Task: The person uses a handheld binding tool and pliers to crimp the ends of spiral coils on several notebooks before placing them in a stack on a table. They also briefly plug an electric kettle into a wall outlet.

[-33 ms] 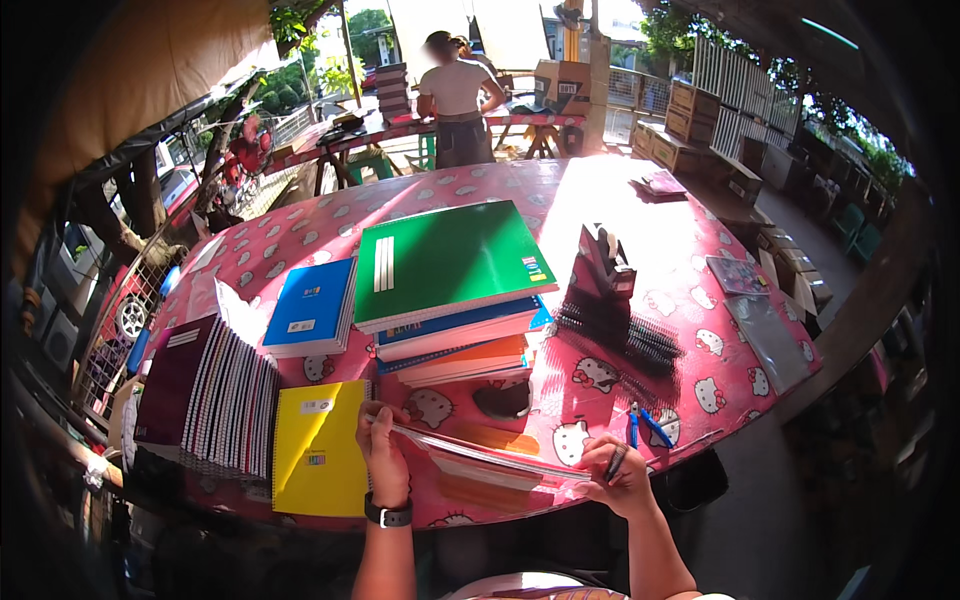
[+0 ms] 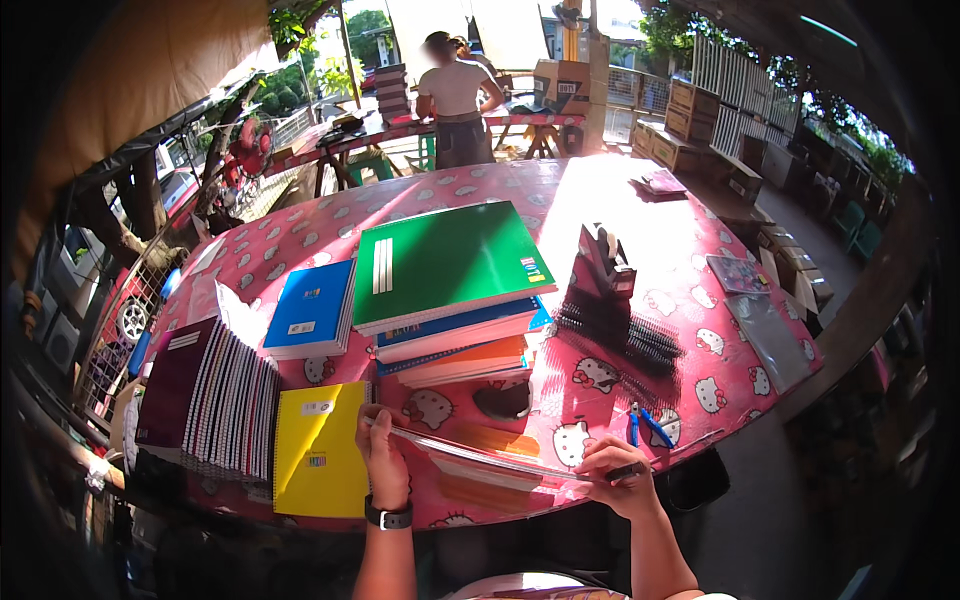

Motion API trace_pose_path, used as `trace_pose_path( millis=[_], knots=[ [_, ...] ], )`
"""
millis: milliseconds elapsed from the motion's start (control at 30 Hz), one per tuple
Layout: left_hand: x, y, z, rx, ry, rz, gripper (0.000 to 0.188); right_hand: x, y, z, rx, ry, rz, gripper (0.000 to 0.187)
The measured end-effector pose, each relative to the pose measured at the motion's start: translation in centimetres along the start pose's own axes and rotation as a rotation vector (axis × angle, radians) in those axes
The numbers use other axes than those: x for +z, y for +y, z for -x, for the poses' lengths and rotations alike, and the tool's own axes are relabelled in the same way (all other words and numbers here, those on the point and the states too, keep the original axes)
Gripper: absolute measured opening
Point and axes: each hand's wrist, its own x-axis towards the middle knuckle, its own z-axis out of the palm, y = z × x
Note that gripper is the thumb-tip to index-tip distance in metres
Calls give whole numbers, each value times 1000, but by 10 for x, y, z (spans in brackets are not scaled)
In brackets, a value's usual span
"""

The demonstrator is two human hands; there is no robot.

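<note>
The thin paper bundle (image 2: 500, 453) is located at lower centre of the frame, viewed nearly edge-on; its face is turned out of sight and its sheet count cannot be determined. The left hand (image 2: 385, 450) grips the bundle's left end, thumb uppermost; its remaining fingers are largely concealed. The right hand (image 2: 615, 478) is closed about the right end, fingers bent. A short dark item (image 2: 626, 470) lies across these fingers; its type cannot be identified. Both forearms are cut off by the lower edge.

The yellow notebook (image 2: 315, 460), lower left of centre, is partly covered by the left hand along its right side. The purple-covered stack (image 2: 180, 390), at left, shows mainly its bound edges. At centre, the green notebook (image 2: 450, 260) conceals the upper faces of the books beneath it. Right of centre, the black coils (image 2: 640, 343) merge into shadow, and individual pieces are hard to separate. The blue-handled cutters (image 2: 655, 430) lie near the right hand. Glare washes out the tablecloth (image 2: 550, 390) at upper right.
</note>
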Motion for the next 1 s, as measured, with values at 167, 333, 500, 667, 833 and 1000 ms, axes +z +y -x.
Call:
trace_pose_path(
  millis=[167, 333, 500, 667, 833, 1000],
  knots=[
    [-8, 1, 7, -87, -87, -12, 24, 1, -10, -4, -54, -4, 162, 19],
    [33, 46, 49, 695, -32, -595, 77, 1, -10, -3, -93, 39, 254, 16],
    [85, 52, 85, 459, -642, -853, 85, -7, -18, -1, 82, -18, 306, 20],
    [85, 42, 83, 622, -624, -1016, 66, -18, -9, 11, 54, 20, -22, 32],
    [91, 35, 82, 703, -486, -929, 49, -20, -20, 22, 106, 56, -192, 30],
    [100, 41, 87, 645, -500, -932, 43, -21, -17, 34, 203, 70, -133, 17]
  ],
)
